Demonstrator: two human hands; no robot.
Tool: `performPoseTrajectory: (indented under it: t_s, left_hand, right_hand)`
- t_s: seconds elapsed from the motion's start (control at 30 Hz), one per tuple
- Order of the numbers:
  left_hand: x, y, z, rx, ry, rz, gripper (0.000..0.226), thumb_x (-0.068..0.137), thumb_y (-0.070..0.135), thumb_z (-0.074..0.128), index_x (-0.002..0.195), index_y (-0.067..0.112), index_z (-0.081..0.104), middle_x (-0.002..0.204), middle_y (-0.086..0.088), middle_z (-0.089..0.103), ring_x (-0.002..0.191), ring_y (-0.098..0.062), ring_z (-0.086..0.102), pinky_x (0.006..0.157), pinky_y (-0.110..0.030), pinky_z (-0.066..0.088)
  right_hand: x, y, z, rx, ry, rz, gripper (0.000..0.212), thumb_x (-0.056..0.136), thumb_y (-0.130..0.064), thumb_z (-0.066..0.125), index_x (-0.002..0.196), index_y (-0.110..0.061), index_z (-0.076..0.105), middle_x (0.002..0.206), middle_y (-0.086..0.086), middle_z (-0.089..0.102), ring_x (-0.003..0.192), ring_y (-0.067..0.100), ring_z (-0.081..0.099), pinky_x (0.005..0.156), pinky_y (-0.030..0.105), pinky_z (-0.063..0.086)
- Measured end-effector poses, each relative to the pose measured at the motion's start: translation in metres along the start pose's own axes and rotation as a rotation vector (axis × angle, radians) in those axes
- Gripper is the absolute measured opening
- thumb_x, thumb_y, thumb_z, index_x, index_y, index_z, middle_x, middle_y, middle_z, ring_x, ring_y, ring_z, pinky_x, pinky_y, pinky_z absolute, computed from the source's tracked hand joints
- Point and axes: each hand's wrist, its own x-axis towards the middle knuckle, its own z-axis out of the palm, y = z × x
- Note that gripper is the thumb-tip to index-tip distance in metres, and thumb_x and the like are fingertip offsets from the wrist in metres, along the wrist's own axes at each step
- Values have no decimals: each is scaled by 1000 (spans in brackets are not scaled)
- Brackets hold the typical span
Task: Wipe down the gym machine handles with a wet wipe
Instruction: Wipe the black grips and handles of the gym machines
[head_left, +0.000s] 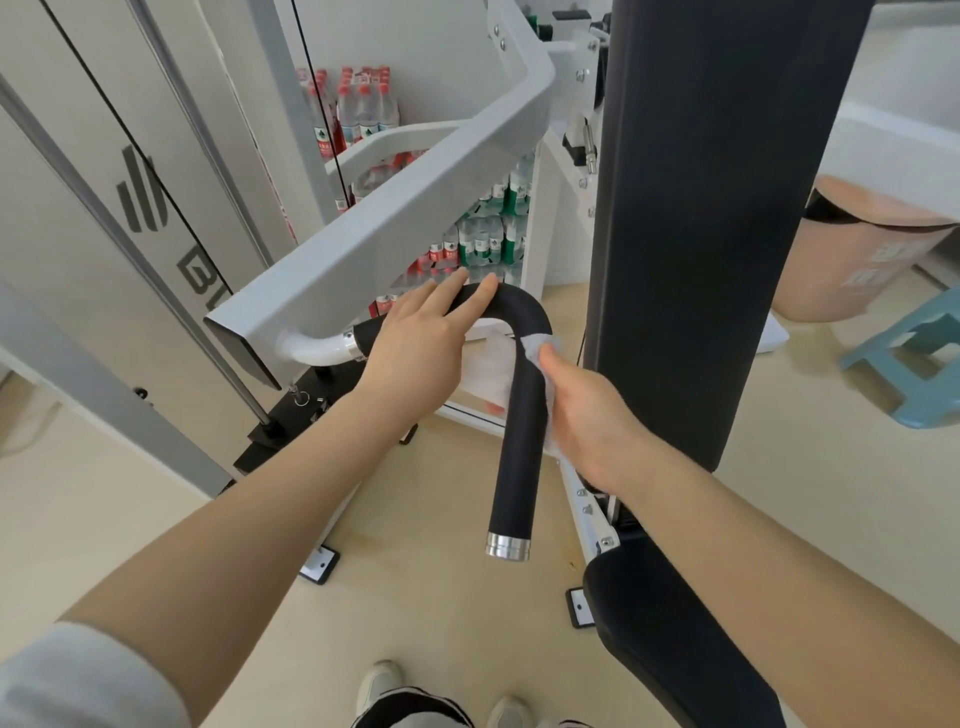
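A black foam handle (517, 447) curves out of the machine's white arm (395, 228) and hangs down to a silver end cap. My left hand (421, 338) rests on the upper bend of the handle, its fingers stretched flat over the curve. My right hand (587, 410) presses a white wet wipe (537, 347) against the right side of the handle, just below the bend. The wipe wraps around the grip, and part of it shows on the handle's left side behind the bar.
A tall black back pad (701, 234) stands right of the handle, with a black seat (670, 639) below it. Packs of water bottles (483, 239) are stacked behind. A pink bin (862, 249) and a teal stool (914, 358) sit at right. My shoes (384, 686) are on the floor.
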Motion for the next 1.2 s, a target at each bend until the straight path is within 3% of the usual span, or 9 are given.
performPoseTrajectory:
  t_s: [0.2, 0.37, 0.53, 0.63, 0.77, 0.83, 0.93, 1.1, 1.2]
  left_hand:
    - [0, -3, 0, -53, 42, 50, 70, 77, -13, 46, 142, 12, 38, 138, -20, 47, 124, -43, 45, 102, -52, 36]
    - [-3, 3, 2, -72, 8, -14, 71, 85, -6, 43, 148, 21, 22, 151, -12, 29, 141, -34, 21, 116, -47, 15]
    - [-3, 1, -3, -68, -12, -6, 73, 86, -6, 41, 149, 23, 18, 152, -9, 28, 141, -31, 21, 116, -45, 15]
    - [-3, 3, -4, -73, -5, 0, 70, 87, -3, 42, 148, 22, 21, 150, -11, 31, 139, -32, 25, 116, -45, 16]
    - [-2, 2, -5, -91, -11, 9, 63, 86, 1, 40, 146, 17, 29, 146, -14, 37, 135, -35, 31, 114, -48, 21]
    - [-1, 1, -6, -109, -20, 19, 63, 82, 4, 33, 144, 15, 33, 144, -16, 40, 132, -37, 35, 112, -49, 24]
    - [-2, 1, -11, -163, -22, 18, 60, 83, -4, 37, 142, 11, 38, 141, -17, 43, 128, -37, 39, 108, -49, 29]
    - [-7, 12, -22, -354, 161, -113, 39, 87, -4, 44, 122, 5, 60, 133, -13, 50, 121, -30, 48, 97, -30, 37]
    - [-14, 13, -23, -426, 216, -110, 31, 87, 0, 45, 109, 4, 67, 124, -11, 56, 116, -27, 51, 96, -30, 40]
  right_hand:
    - [-28, 22, -5, -123, -155, 110, 41, 97, -38, 37, 129, -16, 50, 126, 7, 60, 117, 21, 56, 106, 40, 39]
    - [-11, 8, 6, 16, -4, -56, 38, 99, -36, 37, 126, -14, 52, 120, 9, 63, 111, 26, 61, 100, 41, 46]
    - [-42, 30, 1, -320, -189, 120, 30, 95, -40, 41, 121, -25, 49, 122, -1, 58, 115, 13, 54, 104, 36, 40]
    - [-36, 9, -2, -790, -24, -163, 38, 97, -35, 41, 132, -22, 33, 115, -7, 51, 105, 9, 53, 83, 18, 43]
    - [-24, 5, -2, -1220, 209, -558, 58, 100, -30, 31, 149, -19, 3, 155, 3, 20, 135, 20, 36, 105, 33, 36]
    - [-27, 20, -8, -1475, 60, -800, 50, 100, -30, 29, 146, -14, 22, 154, 4, 24, 142, 20, 21, 114, 42, 25]
    - [-35, 29, -13, -1740, -405, -1090, 33, 95, -28, 39, 116, -15, 62, 122, 2, 62, 126, 21, 46, 112, 40, 24]
    - [-20, -13, -10, -1871, -200, -1073, 35, 96, -30, 33, 103, -16, 65, 106, 1, 65, 110, 22, 54, 111, 36, 26]
    - [-40, 16, -7, -1925, -516, -1078, 41, 96, -33, 34, 118, -13, 61, 117, 4, 64, 113, 22, 55, 110, 38, 29]
